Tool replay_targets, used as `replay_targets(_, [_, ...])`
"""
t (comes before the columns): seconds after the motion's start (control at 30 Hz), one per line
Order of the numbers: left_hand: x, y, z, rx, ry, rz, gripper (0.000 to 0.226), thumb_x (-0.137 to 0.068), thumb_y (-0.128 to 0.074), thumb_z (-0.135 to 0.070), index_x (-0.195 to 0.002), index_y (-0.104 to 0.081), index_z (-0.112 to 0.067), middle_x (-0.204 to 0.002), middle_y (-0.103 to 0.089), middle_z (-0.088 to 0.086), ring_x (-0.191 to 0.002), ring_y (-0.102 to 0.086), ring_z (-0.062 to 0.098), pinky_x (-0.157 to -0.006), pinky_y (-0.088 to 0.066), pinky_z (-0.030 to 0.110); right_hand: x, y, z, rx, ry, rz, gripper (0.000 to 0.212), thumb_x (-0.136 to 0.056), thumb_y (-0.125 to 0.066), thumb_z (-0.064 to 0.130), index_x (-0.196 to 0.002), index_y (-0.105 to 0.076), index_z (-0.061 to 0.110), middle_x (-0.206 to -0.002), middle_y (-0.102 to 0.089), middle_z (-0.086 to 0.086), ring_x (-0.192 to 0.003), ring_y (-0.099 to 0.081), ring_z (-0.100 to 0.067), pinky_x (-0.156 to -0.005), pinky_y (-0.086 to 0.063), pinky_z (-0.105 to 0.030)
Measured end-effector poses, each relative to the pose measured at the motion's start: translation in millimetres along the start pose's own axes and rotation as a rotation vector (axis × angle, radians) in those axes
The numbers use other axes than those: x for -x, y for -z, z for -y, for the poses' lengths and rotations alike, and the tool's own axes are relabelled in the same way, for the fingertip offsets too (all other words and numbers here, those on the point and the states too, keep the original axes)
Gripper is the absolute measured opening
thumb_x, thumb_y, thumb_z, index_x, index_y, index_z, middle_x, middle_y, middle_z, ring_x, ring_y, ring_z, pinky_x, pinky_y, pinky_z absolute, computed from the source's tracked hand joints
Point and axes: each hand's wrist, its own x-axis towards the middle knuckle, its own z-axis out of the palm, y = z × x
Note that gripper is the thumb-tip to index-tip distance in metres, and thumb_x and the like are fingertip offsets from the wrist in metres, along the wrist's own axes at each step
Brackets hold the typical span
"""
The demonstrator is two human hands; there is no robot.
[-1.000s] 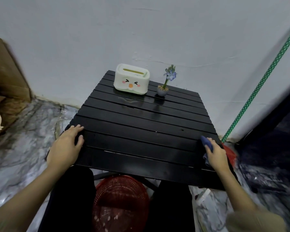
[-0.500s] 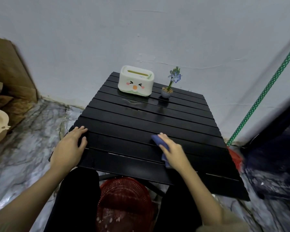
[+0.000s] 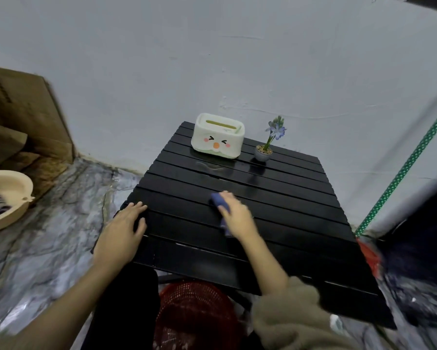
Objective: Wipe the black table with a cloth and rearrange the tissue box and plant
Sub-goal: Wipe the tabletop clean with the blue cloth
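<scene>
A black slatted table (image 3: 275, 198) stands against the white wall. At its far edge sits a white tissue box (image 3: 217, 135) with a cartoon face, and to the right of it a small grey pot with a blue flower plant (image 3: 267, 145). My right hand (image 3: 237, 215) presses a blue cloth (image 3: 218, 200) flat on the middle of the table. My left hand (image 3: 122, 229) lies flat on the table's near-left corner, fingers spread, holding nothing.
A red mesh basket (image 3: 194, 317) sits under the table's near edge. A beige basin (image 3: 8, 198) with striped fabric and cardboard boxes (image 3: 23, 114) stand at left. A green dotted pole (image 3: 404, 170) leans at right, near a red object (image 3: 368, 256).
My right hand has swept the blue cloth leftward from the table's right edge to its middle. My left hand has stayed on the near-left corner.
</scene>
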Motion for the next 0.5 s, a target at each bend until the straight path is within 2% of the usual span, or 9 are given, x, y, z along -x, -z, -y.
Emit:
replay_targets(0.07, [0.5,-0.2,0.4,-0.005,0.004,0.003,0.037,-0.092,-0.044,-0.02,-0.128,-0.049,-0.018,-0.142,-0.047,0.001,-0.137,-0.033,0.015,-0.109,-0.034,0.039,19.4,-23.2,26.2,0.005,0.148,0.084,0.044,-0.092,-0.046,0.015,-0.136,-0.038,0.013,-0.148,-0.036,-0.008,-0.136,-0.033,-0.022,-0.114,-0.022,-0.032])
replay_targets(0.17, [0.7,0.3,1.1,-0.013,0.002,0.005,0.036,-0.092,-0.044,-0.02,-0.128,-0.049,-0.018,-0.142,-0.047,0.001,-0.137,-0.034,0.015,-0.109,-0.035,0.039,68.4,-22.5,27.0,-0.019,0.272,0.145,0.045,-0.094,-0.045,0.021,-0.137,-0.036,0.018,-0.148,-0.032,0.003,-0.137,-0.025,-0.008,-0.114,-0.016,-0.022])
replay_targets(0.23, [0.4,0.9,1.1,-0.021,-0.008,0.006,0.036,-0.092,-0.044,-0.019,-0.128,-0.05,-0.018,-0.141,-0.048,0.002,-0.136,-0.035,0.015,-0.109,-0.036,0.04,96.5,0.2,2.2,-0.049,0.242,0.146,0.047,-0.092,-0.044,0.035,-0.136,-0.038,0.019,-0.144,-0.032,0.011,-0.135,-0.025,-0.001,-0.111,-0.013,-0.01])
replay_targets(0.3, [0.3,1.8,0.0,-0.021,-0.012,0.008,0.036,-0.092,-0.045,-0.019,-0.128,-0.05,-0.017,-0.141,-0.048,0.002,-0.136,-0.035,0.016,-0.11,-0.035,0.04,111.0,33.3,-36.0,-0.058,0.118,0.066,0.055,-0.087,-0.044,0.048,-0.133,-0.041,0.017,-0.138,-0.033,0.013,-0.133,-0.03,-0.004,-0.103,-0.013,0.0])
replay_targets(0.33, [0.4,2.0,-0.7,-0.014,-0.009,0.013,0.036,-0.092,-0.045,-0.018,-0.128,-0.05,-0.016,-0.141,-0.048,0.003,-0.136,-0.034,0.016,-0.11,-0.035,0.04,112.7,50.8,-56.9,-0.053,0.018,0.003,0.05,-0.089,-0.048,0.039,-0.132,-0.043,0.014,-0.138,-0.034,0.01,-0.133,-0.035,-0.011,-0.101,-0.017,-0.001])
replay_targets(0.4, [0.1,2.5,-1.9,-0.006,-0.005,0.028,0.037,-0.091,-0.045,-0.018,-0.128,-0.049,-0.016,-0.142,-0.047,0.003,-0.137,-0.033,0.017,-0.111,-0.033,0.04,106.1,78.9,-91.8,-0.029,-0.176,-0.128,0.041,-0.091,-0.051,0.014,-0.131,-0.045,0.01,-0.142,-0.039,-0.005,-0.128,-0.044,-0.025,-0.096,-0.031,-0.014])
replay_targets(0.5, [-0.7,5.9,-4.0,0.045,0.002,0.054,0.038,-0.092,-0.045,-0.016,-0.13,-0.047,-0.015,-0.143,-0.045,0.005,-0.138,-0.031,0.017,-0.112,-0.031,0.039,72.3,79.9,-100.5,0.047,-0.315,-0.246,0.041,-0.092,-0.048,0.013,-0.132,-0.042,0.009,-0.143,-0.042,-0.016,-0.128,-0.044,-0.033,-0.1,-0.039,-0.038])
